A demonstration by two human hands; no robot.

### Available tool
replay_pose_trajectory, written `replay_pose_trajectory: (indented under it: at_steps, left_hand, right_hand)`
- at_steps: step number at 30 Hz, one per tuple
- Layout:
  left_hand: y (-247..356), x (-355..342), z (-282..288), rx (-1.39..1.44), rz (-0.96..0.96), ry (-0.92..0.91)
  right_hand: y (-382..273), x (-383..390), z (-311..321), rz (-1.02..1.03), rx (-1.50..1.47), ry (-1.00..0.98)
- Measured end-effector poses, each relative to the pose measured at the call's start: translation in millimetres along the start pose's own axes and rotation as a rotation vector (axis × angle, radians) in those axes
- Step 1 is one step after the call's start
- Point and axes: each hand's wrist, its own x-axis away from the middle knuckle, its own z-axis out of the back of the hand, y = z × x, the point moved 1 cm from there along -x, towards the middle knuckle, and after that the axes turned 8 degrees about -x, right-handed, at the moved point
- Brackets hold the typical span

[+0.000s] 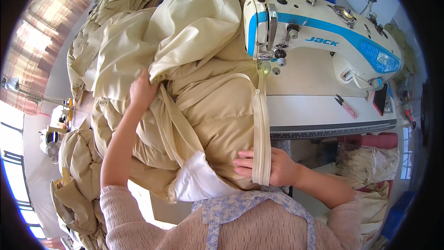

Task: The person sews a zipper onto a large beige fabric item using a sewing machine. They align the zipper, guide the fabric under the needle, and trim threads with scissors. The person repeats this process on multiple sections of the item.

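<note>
A beige padded jacket (222,134) is spread in front of me, its left part heaped in folds. My left hand (143,90) is closed on a bunched edge of its smooth fabric. A zipper (262,134) with beige tape runs down the jacket's right edge from under the sewing machine's needle area. My right hand (277,169) reaches in from the right beneath the lower zipper, fingers stretched out on the padded fabric. The zipper tape crosses over those fingers and hides part of them. A white lining piece (201,178) shows at the jacket's near edge.
The white and blue sewing machine (323,32) stands at the right on its table. Pink-handled thread snips (347,106) and a dark phone-like object (380,99) lie below it. A ruler strip (333,129) edges the table. More beige garments (76,180) hang at the left.
</note>
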Motion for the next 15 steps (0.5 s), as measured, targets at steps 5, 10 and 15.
replay_pose_trajectory:
  at_steps: [5, 10, 15]
  left_hand:
    - [42.3, -134.1, 121.9, 0.066, -0.269, 0.853]
    - [29.2, -223.0, 36.0, -0.218, -0.163, 0.776]
    - [-137.4, -200.7, -116.5, 0.326, -0.222, -0.066]
  right_hand:
    - [-5.1, 20.5, -25.6, -0.382, -0.305, 0.176]
    - [-5.6, 28.3, -56.6, -0.464, -0.108, 0.105]
    - [0.9, 19.6, -72.4, -0.361, -0.090, 0.024]
